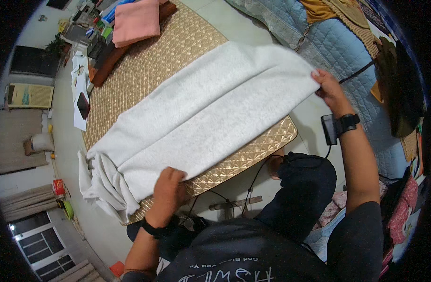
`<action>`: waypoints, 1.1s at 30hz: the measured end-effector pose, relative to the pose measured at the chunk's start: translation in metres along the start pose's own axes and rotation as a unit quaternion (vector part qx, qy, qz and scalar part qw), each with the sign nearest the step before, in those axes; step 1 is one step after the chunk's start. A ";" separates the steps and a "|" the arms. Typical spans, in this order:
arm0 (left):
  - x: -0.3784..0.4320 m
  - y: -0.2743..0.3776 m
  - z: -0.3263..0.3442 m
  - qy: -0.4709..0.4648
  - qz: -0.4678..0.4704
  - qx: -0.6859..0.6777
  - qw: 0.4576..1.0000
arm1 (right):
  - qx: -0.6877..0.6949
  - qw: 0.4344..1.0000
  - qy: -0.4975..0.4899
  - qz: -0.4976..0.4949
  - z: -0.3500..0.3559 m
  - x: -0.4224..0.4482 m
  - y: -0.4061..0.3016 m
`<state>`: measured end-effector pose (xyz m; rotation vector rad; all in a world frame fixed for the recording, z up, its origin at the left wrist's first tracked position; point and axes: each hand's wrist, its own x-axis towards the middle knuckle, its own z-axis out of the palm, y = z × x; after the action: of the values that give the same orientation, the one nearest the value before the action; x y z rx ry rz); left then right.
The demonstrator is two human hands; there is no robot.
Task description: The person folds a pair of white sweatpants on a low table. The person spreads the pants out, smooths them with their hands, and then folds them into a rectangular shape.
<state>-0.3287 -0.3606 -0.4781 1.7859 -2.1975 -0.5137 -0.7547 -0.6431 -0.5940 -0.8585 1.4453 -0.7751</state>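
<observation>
A long white fuzzy cloth (201, 116) lies across the patterned gold tabletop (236, 151), with a lengthwise crease along its middle. Its left end is bunched in loose folds and hangs over the table's edge. My right hand (326, 86) grips the far right corner, which is lifted past the table's right edge. At the near edge of the cloth, my left hand (169, 187) has its fingers curled on the fabric near the bunched end. Parts of the left fingers are blurred, and the thumb is not plain to see.
A folded pink cloth (137, 23) rests on a brown wooden piece (111, 65) at the table's far side. Papers and a dark phone-like object (83, 105) lie at the left edge. To the right stands a bed with a light-blue quilted cover (349, 63). Black cables (252, 183) hang below the table.
</observation>
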 end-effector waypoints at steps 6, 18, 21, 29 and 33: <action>-0.012 -0.016 -0.009 0.061 -0.070 -0.034 0.995 | -0.292 0.949 0.091 -0.079 0.019 0.001 0.013; -0.014 -0.026 0.054 0.011 -0.075 0.173 0.982 | -0.565 0.699 -0.139 -0.415 0.227 -0.183 0.022; -0.033 -0.018 0.052 0.000 -0.067 0.164 0.984 | -0.576 0.705 -0.135 -0.392 0.218 -0.201 0.037; -0.049 -0.022 0.048 0.156 -0.030 0.111 0.981 | -0.604 0.600 -0.038 -0.524 0.220 -0.209 0.042; -0.062 -0.039 0.033 0.194 -0.020 0.101 0.976 | -0.500 0.624 -0.047 -0.599 0.213 -0.194 0.026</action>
<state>-0.2948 -0.3034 -0.5241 1.8440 -1.9989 0.0562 -0.5429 -0.4559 -0.5301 -2.8600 0.9496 -0.7429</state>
